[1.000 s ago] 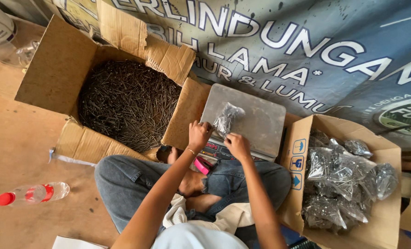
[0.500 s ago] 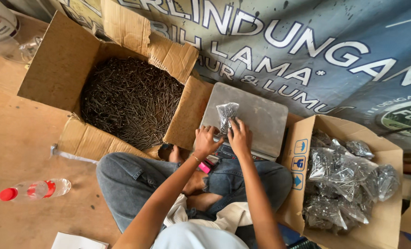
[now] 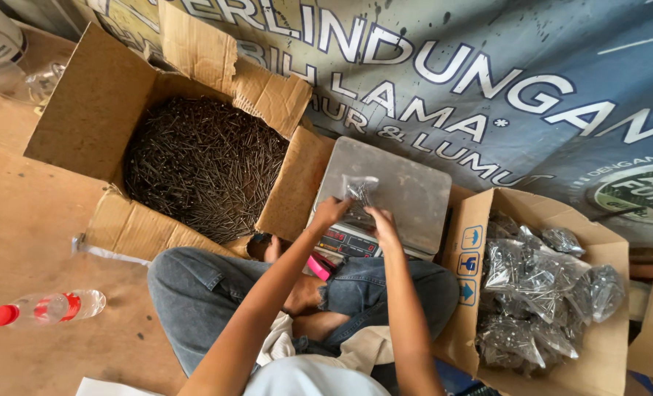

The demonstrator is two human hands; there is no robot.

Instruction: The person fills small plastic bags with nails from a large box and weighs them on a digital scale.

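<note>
A small clear plastic bag of nails (image 3: pixel 359 196) stands on the steel platform of a digital scale (image 3: pixel 407 192), near the platform's front edge. The bag is see-through and crinkled, its lower half dark with thin grey nails, its top loose and open. Both hands grip it: the left hand (image 3: pixel 331 211) pinches the bag's left side and the right hand (image 3: pixel 380 221) closes on its right side, fingers curled around the plastic.

The scale sits on the floor (image 3: pixel 26 242) in front of the person's crossed legs, which are in blue jeans (image 3: pixel 194 293). Its display panel faces the person, just below the hands.

To the left of the scale, touching it, is a large open cardboard box (image 3: pixel 92 110) heaped with loose dark nails (image 3: pixel 202 165). To the right, another open cardboard box (image 3: pixel 605 257) holds many filled clear bags of nails (image 3: pixel 539 293).

A clear plastic bottle with a red cap (image 3: pixel 48 306) lies on its side on the floor at the left. A blue printed banner (image 3: pixel 524 88) hangs behind everything.
</note>
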